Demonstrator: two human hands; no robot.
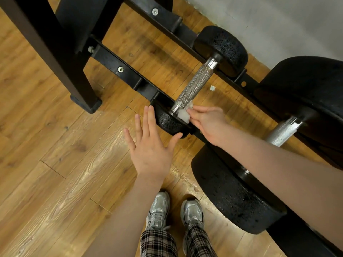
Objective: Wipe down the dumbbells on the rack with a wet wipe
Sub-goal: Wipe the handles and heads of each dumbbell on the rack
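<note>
Head view is filled by a wood-plank floor (55, 145) with a glossy grain, met at the upper right by a pale grey wall (278, 19). A black metal rack (115, 60) runs diagonally across the frame, its low rails carrying a small dumbbell (196, 84) with black rubber heads and a knurled chrome handle, and beside it a larger dumbbell (284, 130) nearer the right edge. A crumpled white wet wipe (183, 114) is pinched by the fingertips of the right hand (207, 121) and is pressed against the near end of the small dumbbell's handle, where it meets the lower head. The left hand (150, 145) is held flat with fingers spread and straight, gripping nothing, its thumb tip just beside the lower head. Grey sneakers (157, 210) and plaid trousers (159, 243) are seen at the bottom
</note>
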